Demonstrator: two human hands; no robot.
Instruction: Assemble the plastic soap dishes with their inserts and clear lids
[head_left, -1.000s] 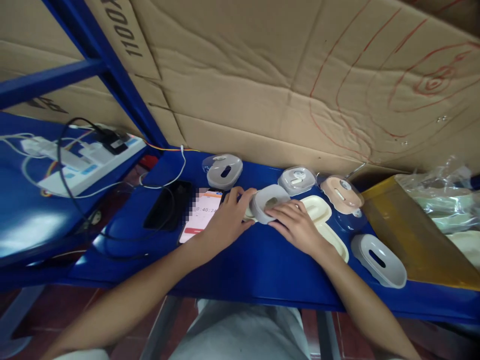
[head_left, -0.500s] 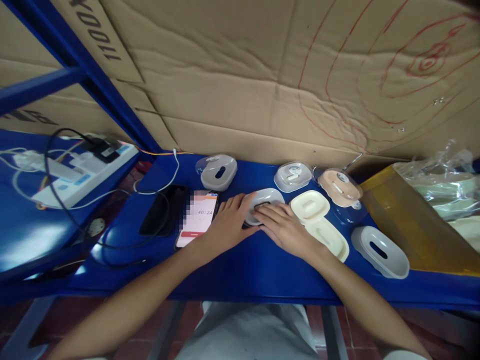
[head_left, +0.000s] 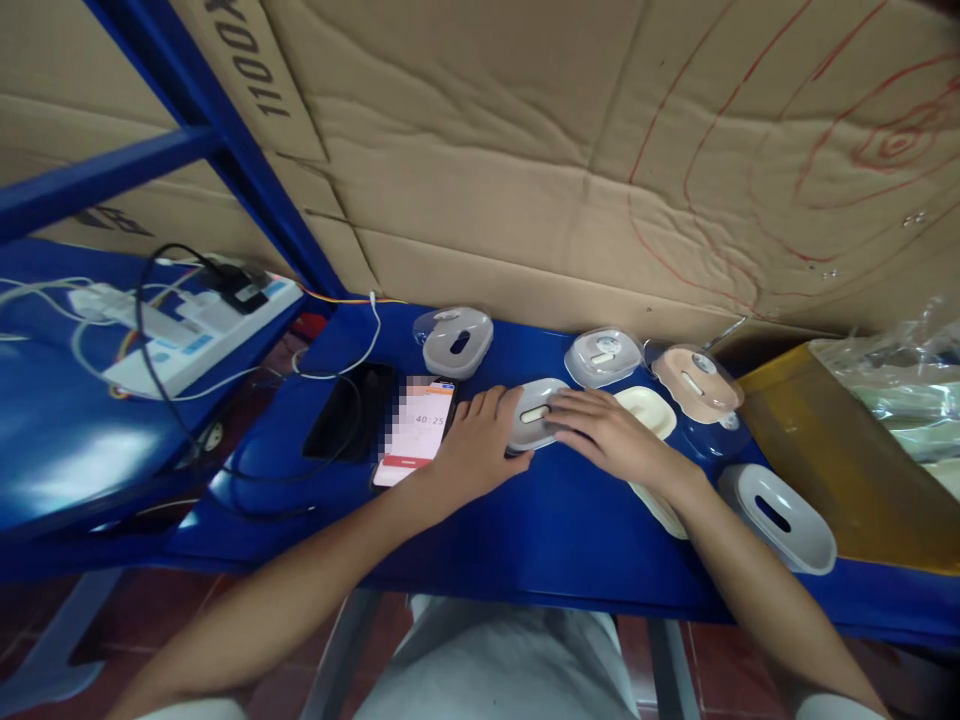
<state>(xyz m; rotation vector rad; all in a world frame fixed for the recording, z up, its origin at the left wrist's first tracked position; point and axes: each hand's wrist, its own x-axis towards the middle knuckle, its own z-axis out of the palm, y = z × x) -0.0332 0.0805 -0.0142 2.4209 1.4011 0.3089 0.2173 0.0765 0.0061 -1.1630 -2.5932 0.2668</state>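
Note:
A grey oval soap dish (head_left: 534, 428) is between my hands on the blue table, a cream raised bar showing through its middle slot. My left hand (head_left: 480, 440) wraps the dish's left side, thumb at the near edge. My right hand (head_left: 604, 430) grips the right end, fingers laid across the rim. Partly hidden behind my right hand and forearm are a cream oval tray (head_left: 651, 408) and a second cream tray (head_left: 666, 515). A grey slotted dish (head_left: 780, 520) lies to the right of my right forearm.
Along the back are a grey dish with a clear lid (head_left: 457, 342), a clear-covered grey dish (head_left: 602, 357) and a peach one (head_left: 697, 383). Phones (head_left: 416, 430) and cables lie left, near a power strip (head_left: 202, 340). A carton (head_left: 847, 470) holding bagged pieces stands right.
The cream bar now shows in the dish's slot, which looked dark before. My right hand has shifted toward the dish's right end. The whole view has moved slightly.

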